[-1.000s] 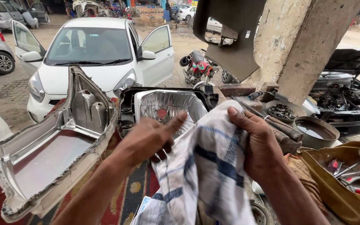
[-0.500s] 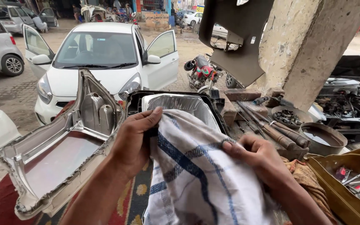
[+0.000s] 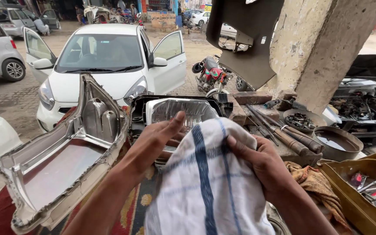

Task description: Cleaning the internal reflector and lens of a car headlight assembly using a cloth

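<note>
1. The left hand (image 3: pixel 164 139) lies flat with its fingers (image 3: pixel 174 124) pressed together and stretched forward, the palm resting against the chrome reflector of a car headlamp (image 3: pixel 177 114).
2. The right hand (image 3: pixel 257 161) grips a white cloth (image 3: pixel 207 182), its fingers (image 3: pixel 236 146) curled and pinching the fabric near the cloth's upper right edge.
3. The cloth is white with a broad dark blue stripe running down its middle and thinner blue lines crossing it in a check pattern. It drapes in soft folds from the headlamp's near edge down toward the bottom of the view, covering the lamp's front right part.
4. The headlamp sits in a black housing, its silver ribbed reflector bowl facing up and toward the viewer; it appears to rest on a patterned red rug (image 3: pixel 131 204), though the cloth and arms hide the contact.
5. Just left of the headlamp, a large silver-grey lamp housing (image 3: pixel 62 161) lies on the rug's left side, its open face turned up and its tall end beside the left hand.
6. To the right, a cluttered desk (image 3: pixel 283 152) carries long rusty tools (image 3: pixel 279 130), a round metal bowl (image 3: pixel 338 141) and a brownish rag (image 3: pixel 314 182).
7. At the far right corner, a yellowish tray (image 3: pixel 362 209) holds small tools.
8. Behind everything stands a white car (image 3: pixel 109 61) with both front doors open, and a red motorcycle (image 3: pixel 212 74) is parked beside it.
</note>
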